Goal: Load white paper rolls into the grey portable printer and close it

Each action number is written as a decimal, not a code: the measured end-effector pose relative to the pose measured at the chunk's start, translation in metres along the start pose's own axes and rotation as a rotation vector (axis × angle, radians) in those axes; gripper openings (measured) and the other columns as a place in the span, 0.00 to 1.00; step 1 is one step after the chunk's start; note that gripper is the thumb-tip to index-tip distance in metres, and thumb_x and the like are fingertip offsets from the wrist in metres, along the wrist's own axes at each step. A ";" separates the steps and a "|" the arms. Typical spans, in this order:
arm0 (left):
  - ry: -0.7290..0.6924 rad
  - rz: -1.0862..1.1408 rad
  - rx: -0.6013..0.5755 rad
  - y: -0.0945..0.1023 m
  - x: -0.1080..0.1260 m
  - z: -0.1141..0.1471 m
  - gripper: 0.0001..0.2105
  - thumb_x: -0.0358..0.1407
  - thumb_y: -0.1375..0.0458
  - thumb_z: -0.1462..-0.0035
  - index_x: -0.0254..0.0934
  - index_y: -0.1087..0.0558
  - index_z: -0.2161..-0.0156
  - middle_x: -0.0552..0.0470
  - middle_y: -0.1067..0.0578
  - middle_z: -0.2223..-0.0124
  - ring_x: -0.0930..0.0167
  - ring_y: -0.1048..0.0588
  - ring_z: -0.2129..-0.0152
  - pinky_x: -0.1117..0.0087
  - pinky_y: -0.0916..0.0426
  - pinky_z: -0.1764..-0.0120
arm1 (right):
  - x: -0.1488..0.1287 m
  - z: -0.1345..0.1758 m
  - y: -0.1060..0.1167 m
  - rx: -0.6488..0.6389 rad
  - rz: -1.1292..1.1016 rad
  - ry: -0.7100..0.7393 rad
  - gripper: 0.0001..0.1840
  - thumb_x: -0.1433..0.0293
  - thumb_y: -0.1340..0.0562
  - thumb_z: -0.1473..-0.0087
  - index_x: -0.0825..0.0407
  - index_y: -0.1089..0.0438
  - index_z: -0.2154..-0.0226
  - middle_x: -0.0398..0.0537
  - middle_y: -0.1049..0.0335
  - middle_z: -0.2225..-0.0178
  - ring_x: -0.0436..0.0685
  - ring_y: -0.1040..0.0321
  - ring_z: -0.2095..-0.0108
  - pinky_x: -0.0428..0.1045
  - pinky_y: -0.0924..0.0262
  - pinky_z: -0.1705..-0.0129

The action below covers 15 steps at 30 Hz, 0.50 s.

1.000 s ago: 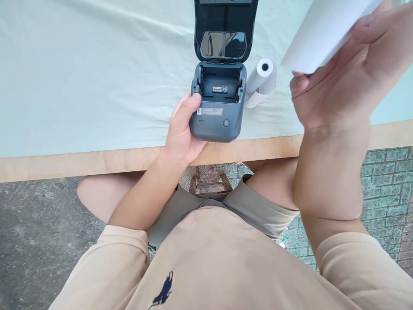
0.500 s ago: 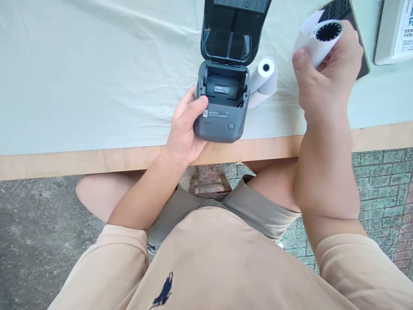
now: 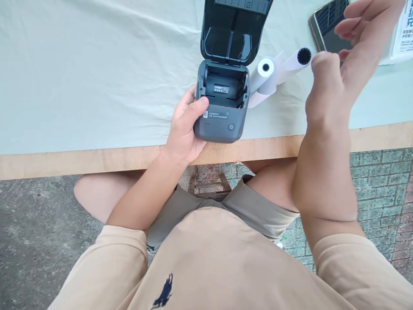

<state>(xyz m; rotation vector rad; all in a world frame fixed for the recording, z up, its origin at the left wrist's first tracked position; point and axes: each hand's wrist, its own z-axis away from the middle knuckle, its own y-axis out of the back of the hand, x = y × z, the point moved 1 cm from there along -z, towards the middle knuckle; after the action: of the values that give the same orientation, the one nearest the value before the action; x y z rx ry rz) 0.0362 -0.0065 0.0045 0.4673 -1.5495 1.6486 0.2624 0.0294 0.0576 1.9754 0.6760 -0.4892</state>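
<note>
My left hand (image 3: 189, 122) is closed around the left side of a dark grey label printer (image 3: 219, 122), thumb on its front edge. The printer's lid (image 3: 234, 34) stands raised, and its paper bay (image 3: 222, 84) holds no roll. Just right of the printer lies a white paper roll (image 3: 263, 73) with a small core. Beside it rests a second paper roll (image 3: 292, 66) with a dark, toothed core. My right hand (image 3: 358, 47) hovers to the right of that roll, fingers apart and holding nothing, partly covering a dark phone.
The dark phone (image 3: 325, 26) lies at the upper right on the pale cloth (image 3: 97, 77). A white box with printed text (image 3: 405, 34) sits at the right edge, partly behind my hand. The table's wooden edge (image 3: 80, 161) runs across, with a wooden stool (image 3: 209, 185) below.
My right hand has let go of the toothed-core paper roll, which now lies by the other roll. The hand has moved up and right, and its fingers have spread. The left hand stays put.
</note>
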 end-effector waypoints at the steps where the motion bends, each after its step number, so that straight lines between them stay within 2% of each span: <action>1: 0.002 -0.015 0.003 0.000 0.000 0.000 0.10 0.40 0.44 0.41 0.42 0.30 0.55 0.50 0.24 0.56 0.64 0.24 0.53 0.62 0.30 0.47 | -0.004 0.001 0.001 0.033 0.027 0.068 0.14 0.74 0.45 0.44 0.41 0.36 0.57 0.41 0.38 0.58 0.53 0.38 0.53 0.55 0.42 0.47; 3: 0.008 -0.038 0.012 0.000 0.000 0.000 0.11 0.41 0.43 0.42 0.43 0.30 0.54 0.50 0.24 0.54 0.64 0.24 0.54 0.63 0.28 0.50 | -0.007 0.002 0.000 0.072 0.085 0.164 0.08 0.64 0.44 0.39 0.38 0.35 0.57 0.40 0.36 0.59 0.55 0.36 0.54 0.55 0.40 0.50; 5: 0.015 -0.049 0.021 0.000 0.000 0.000 0.12 0.42 0.43 0.42 0.44 0.30 0.54 0.50 0.24 0.52 0.64 0.24 0.54 0.63 0.28 0.51 | -0.007 0.002 -0.002 0.090 0.110 0.166 0.07 0.64 0.44 0.39 0.38 0.35 0.58 0.40 0.35 0.60 0.54 0.35 0.56 0.55 0.38 0.53; 8: 0.020 -0.061 0.027 -0.001 0.000 0.000 0.11 0.42 0.43 0.42 0.45 0.30 0.54 0.50 0.24 0.50 0.64 0.24 0.52 0.62 0.29 0.48 | -0.004 0.000 -0.003 0.089 0.086 0.101 0.10 0.74 0.41 0.44 0.41 0.36 0.62 0.39 0.35 0.61 0.54 0.35 0.57 0.53 0.38 0.54; 11: 0.001 -0.068 0.040 -0.001 -0.002 -0.001 0.10 0.43 0.42 0.43 0.46 0.30 0.56 0.52 0.24 0.52 0.62 0.25 0.52 0.59 0.29 0.47 | -0.001 -0.001 -0.003 0.091 0.034 0.062 0.19 0.86 0.45 0.54 0.44 0.39 0.67 0.40 0.37 0.64 0.52 0.35 0.58 0.51 0.39 0.55; 13: -0.019 -0.056 0.043 0.000 -0.005 -0.002 0.09 0.43 0.42 0.44 0.46 0.30 0.58 0.52 0.23 0.53 0.60 0.25 0.51 0.58 0.29 0.48 | 0.000 0.000 -0.002 0.110 -0.019 0.075 0.22 0.89 0.49 0.59 0.46 0.41 0.70 0.41 0.42 0.67 0.50 0.35 0.61 0.50 0.40 0.57; 15: -0.041 -0.045 0.034 0.001 -0.007 -0.004 0.09 0.44 0.42 0.44 0.47 0.30 0.59 0.52 0.23 0.54 0.58 0.26 0.50 0.56 0.28 0.50 | 0.002 0.000 -0.003 0.133 -0.071 0.090 0.19 0.89 0.51 0.59 0.48 0.43 0.72 0.42 0.47 0.68 0.47 0.38 0.65 0.49 0.42 0.59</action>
<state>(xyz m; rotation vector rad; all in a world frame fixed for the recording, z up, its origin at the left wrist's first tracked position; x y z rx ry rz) 0.0410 -0.0053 -0.0019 0.5524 -1.5321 1.6424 0.2619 0.0308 0.0550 2.1145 0.7898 -0.5010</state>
